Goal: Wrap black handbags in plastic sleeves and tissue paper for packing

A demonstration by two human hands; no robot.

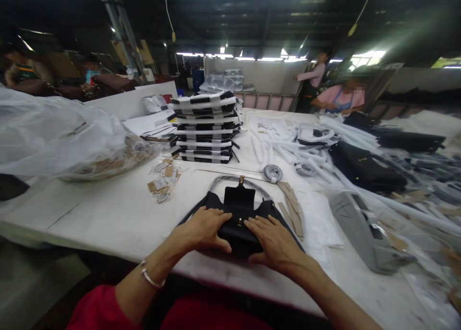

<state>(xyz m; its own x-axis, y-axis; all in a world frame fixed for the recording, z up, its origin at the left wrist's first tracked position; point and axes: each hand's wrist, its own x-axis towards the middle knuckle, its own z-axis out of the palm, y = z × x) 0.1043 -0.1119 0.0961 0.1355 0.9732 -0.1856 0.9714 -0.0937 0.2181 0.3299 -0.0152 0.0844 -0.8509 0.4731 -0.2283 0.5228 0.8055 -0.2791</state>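
Observation:
A black handbag [237, 234] lies on the white table in front of me, close to its near edge. Its flap [239, 197] is turned up and away from me, with a gold clasp at the tip. The handle [219, 178], in clear wrapping, loops out behind the bag. My left hand [207, 228] rests flat on the left part of the bag, fingers stretched out. On the right part lies my right hand [271, 238], its fingers spread too. Neither hand grips anything. A small gold fitting shows on the bag between them.
Behind the bag rises a stack of wrapped black-and-white bundles [207, 128]. Paper tags [163, 181] and a big plastic bag [54, 133] lie left. Rightward are cardboard strips [291, 207], a grey tape dispenser [367, 231] and more black bags [365, 169]. Co-workers are farther back.

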